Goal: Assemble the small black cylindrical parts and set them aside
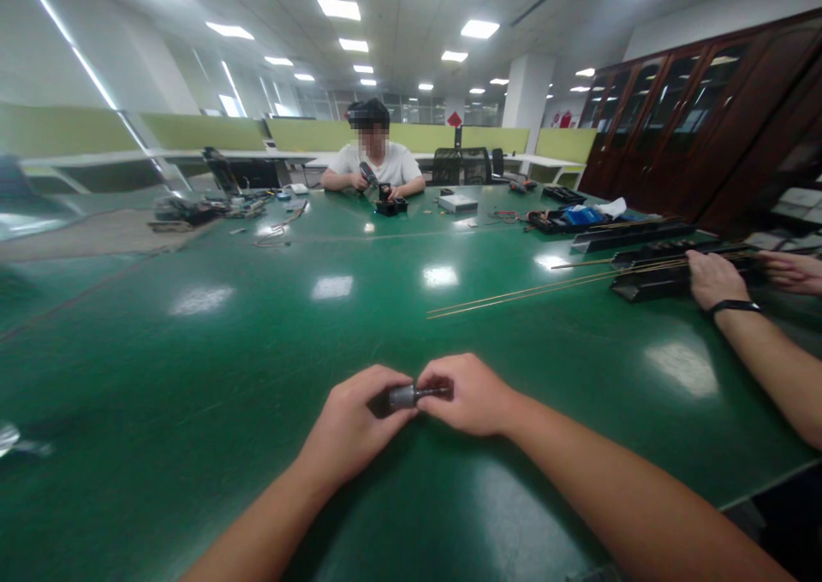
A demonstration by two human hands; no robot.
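Between my two hands, just above or on the green tabletop (pixel 257 479), is a small grey metal cylinder (pixel 402 396) with a thin dark shaft (pixel 433 391) at its right end. My left hand (pixel 353 415) grips the cylinder between thumb and fingers. On the other side, my right hand (pixel 472 394) pinches the shaft, its fingers curled around that end. The fingertips of both hands nearly meet where shaft and cylinder join. Part of the cylinder's left end is hidden in my left hand. Its exact kind I cannot make out.
At right, a co-worker's hand (pixel 716 278) rests by black metal channels (pixel 648 282) and long thin rods (pixel 514 297). Across the table a person (pixel 385 163) handles a power tool (pixel 368 175). Loose parts (pixel 193 208) lie far left, a blue item (pixel 583 215) far right.
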